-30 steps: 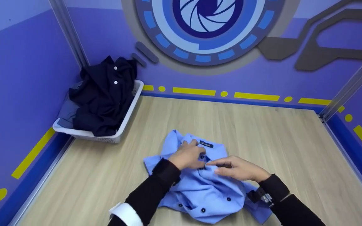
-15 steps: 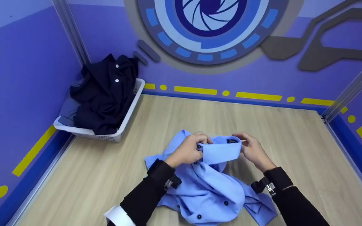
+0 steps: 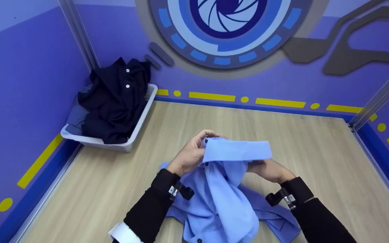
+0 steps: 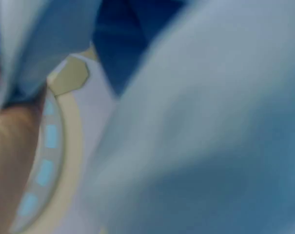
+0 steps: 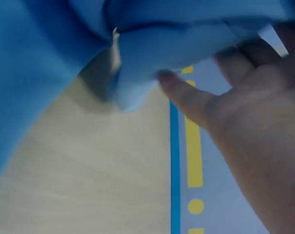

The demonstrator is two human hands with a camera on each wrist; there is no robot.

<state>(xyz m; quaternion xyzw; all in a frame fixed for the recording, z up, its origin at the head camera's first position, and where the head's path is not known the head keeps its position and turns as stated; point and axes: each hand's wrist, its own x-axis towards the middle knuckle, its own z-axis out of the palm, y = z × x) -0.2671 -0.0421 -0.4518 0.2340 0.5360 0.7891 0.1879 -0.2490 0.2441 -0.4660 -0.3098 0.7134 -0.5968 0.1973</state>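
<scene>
A light blue shirt (image 3: 231,206) with dark buttons lies crumpled on the wooden table, its collar (image 3: 237,151) raised and stretched sideways above the body. My left hand (image 3: 189,153) grips the collar's left end beside a button. At the collar's right end, my right hand (image 3: 269,170) holds the cloth from below, its fingers partly hidden by the fabric. In the right wrist view the thumb (image 5: 188,97) lies against the blue cloth, with other fingers behind it. Blurred shirt fabric (image 4: 196,126) fills most of the left wrist view, where my left hand (image 4: 13,161) shows only at the edge.
At the back left corner stands a white basket (image 3: 141,126), heaped with dark navy clothing (image 3: 117,104) and some greyish-blue cloth. Purple printed walls (image 3: 228,81) border the tabletop (image 3: 302,148) at the back and on both sides.
Both hands have lifted the collar off the table and pulled it straighter. The right hand went from hovering over the shirt to the collar's right end. The shirt body hangs more bunched below.
</scene>
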